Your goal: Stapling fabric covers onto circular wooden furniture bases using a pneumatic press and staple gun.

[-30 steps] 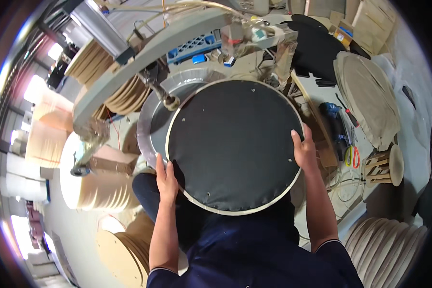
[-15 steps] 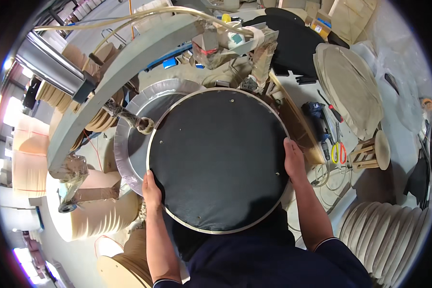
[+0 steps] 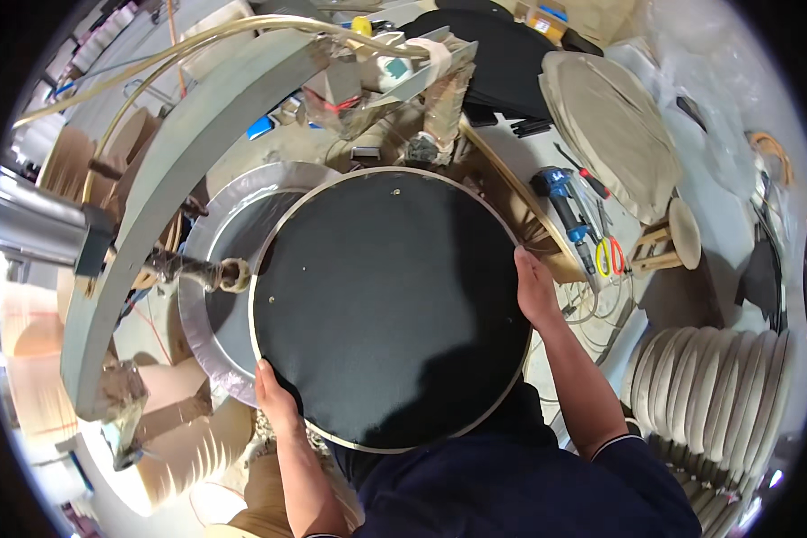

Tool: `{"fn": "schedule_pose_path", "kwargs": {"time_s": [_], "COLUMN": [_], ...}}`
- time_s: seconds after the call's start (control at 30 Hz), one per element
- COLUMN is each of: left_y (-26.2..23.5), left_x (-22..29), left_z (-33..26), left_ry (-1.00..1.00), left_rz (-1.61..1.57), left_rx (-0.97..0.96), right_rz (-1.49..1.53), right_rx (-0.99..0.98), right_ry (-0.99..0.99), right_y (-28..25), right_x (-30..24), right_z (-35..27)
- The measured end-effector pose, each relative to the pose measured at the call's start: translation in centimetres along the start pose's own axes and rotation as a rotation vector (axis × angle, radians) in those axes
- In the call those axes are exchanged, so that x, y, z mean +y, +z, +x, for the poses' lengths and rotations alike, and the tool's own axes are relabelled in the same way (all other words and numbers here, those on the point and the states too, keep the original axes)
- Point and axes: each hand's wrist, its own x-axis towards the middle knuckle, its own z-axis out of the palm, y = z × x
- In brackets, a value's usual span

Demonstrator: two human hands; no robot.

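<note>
A large round black panel [image 3: 377, 305] with a thin pale rim and a few small metal fittings lies across the middle of the view. My left hand [image 3: 276, 402] grips its lower left edge, and my right hand [image 3: 536, 289] clasps its right edge; the fingers of both pass out of sight under the rim. Partly covered by the panel, a round grey form with a plastic-wrapped border [image 3: 204, 318] sits behind it to the left. A rod with a wrapped, knobbed end [image 3: 233, 275] points at the panel's left rim.
A curved grey metal arm [image 3: 143, 188] with a cylinder [image 3: 40, 220] arches over the left. To the right lie a blue power tool [image 3: 565, 211], scissors [image 3: 611, 255], a screwdriver [image 3: 592, 182] and grey round covers [image 3: 611, 134]. Stacked grey discs [image 3: 704, 386] stand at lower right.
My view has turned, so the surroundings sit further left in it. Both hands still hold the panel, and a wider shadow falls on its right side.
</note>
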Motion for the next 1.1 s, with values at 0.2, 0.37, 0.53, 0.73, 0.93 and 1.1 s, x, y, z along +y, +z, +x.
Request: {"fn": "schedule_pose_path", "kwargs": {"time_s": [0.2, 0.37, 0.53, 0.73, 0.93, 1.1], "left_y": [-1.1, -1.6, -1.5, -5.5, -5.9, 2.2], "left_x": [-1.7, -1.3, -0.3, -5.8, -4.1, 4.6], "left_z": [1.6, 2.0, 1.8, 9.3, 9.0, 0.8], "left_ry": [-0.056, -0.104, -0.114, -0.068, 0.208, 0.051], "left_rz": [0.027, -0.095, -0.210, -0.041, 0.197, 0.031], "left_rx": [0.039, -0.049, -0.162, -0.299, -0.393, -0.322], "right_rz": [0.001, -0.043, 0.051, -0.260, 0.050, 0.495], "right_rx": [0.002, -0.012, 0.005, 0.019, -0.030, 0.112], "right_ry": [-0.053, -0.014, 0.119, -0.207, 0.076, 0.170], "right_y": [-0.2, -0.1, 0.0, -0.7, -0.4, -6.6], "right_x": [-0.1, -1.2, -0.9, 0.6, 1.0, 3.6], "right_z": [-0.5, -0.5, -1.0, -3.6, -5.1, -8.6]}}
